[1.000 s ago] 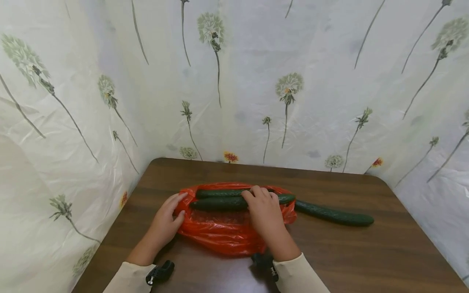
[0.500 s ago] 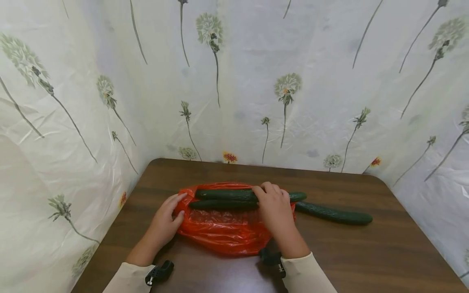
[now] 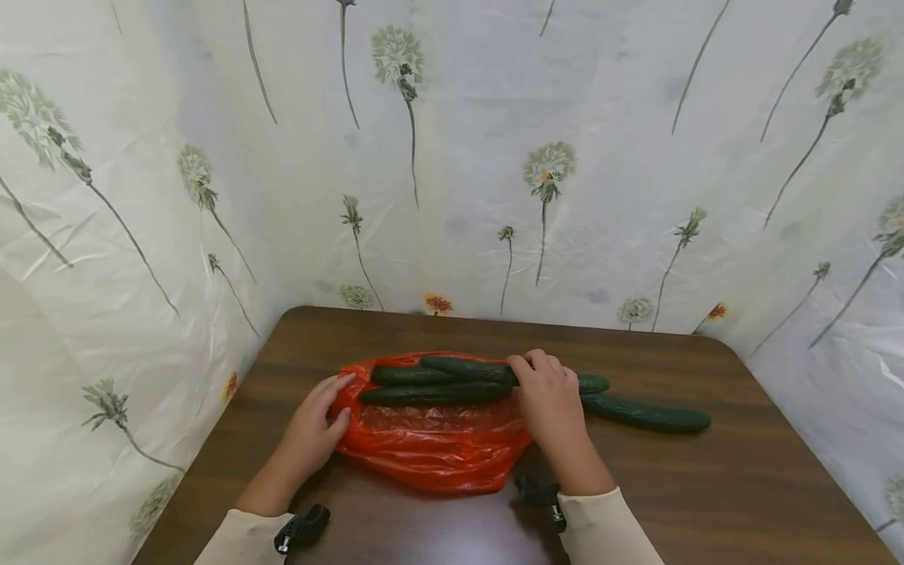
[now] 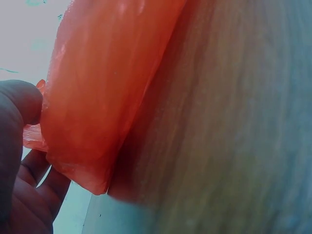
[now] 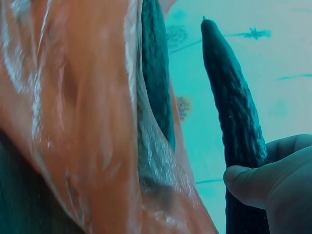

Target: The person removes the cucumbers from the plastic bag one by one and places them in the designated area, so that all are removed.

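My left hand (image 3: 316,420) pinches the left edge of a red plastic bag (image 3: 438,455), thumb on one side and fingers on the other. The bag lies on its side with its top gaping. Over it, my right hand (image 3: 554,404) grips a dark green cucumber (image 3: 466,366) between thumb and fingers. In the right wrist view this cucumber (image 5: 229,92) stands apart from the bag (image 5: 87,97). Two more cucumbers lie in the bag's opening, a rear one (image 3: 406,377) and a front one (image 3: 434,394). My right hand hides parts of them.
Another cucumber (image 3: 650,414) lies on the brown wooden table (image 3: 706,486) right of the bag. A pale sheet with a dandelion print (image 3: 452,157) rises behind and beside the table. Black wrist mounts (image 3: 304,530) sit at both sleeves.
My right hand has moved right, and the cucumber in it has shifted right and up. More of the rear cucumber beneath now shows. My left hand has stayed at the bag's edge.
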### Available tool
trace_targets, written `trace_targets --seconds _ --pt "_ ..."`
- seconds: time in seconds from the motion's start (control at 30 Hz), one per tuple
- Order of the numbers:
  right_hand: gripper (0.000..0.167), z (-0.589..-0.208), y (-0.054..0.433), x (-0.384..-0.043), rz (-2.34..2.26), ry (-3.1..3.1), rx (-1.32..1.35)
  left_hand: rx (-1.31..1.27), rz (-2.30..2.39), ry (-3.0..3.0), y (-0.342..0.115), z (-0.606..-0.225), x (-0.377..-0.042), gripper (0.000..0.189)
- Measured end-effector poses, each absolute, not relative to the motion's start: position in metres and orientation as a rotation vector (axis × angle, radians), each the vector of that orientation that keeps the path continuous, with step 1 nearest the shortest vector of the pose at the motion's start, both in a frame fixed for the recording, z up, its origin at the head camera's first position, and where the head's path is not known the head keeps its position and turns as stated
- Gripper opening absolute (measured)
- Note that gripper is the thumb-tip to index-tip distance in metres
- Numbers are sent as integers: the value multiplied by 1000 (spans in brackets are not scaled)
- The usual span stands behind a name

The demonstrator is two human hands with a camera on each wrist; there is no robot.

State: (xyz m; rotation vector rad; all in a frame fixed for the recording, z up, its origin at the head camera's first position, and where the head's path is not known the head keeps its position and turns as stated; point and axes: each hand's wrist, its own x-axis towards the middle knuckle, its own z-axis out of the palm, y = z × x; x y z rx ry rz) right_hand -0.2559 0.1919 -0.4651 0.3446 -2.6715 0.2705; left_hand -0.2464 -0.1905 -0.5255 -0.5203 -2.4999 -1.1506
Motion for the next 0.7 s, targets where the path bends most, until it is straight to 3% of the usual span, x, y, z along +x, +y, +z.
trace_targets --seconds 0.37,0.7 --pt "44 -466 212 -260 278 -2687 278 -504 -1179 -2530 -193 -524 -244 56" --pt "48 -476 232 -257 262 -2683 209 -517 -1167 -2540 -191 -525 -246 57"
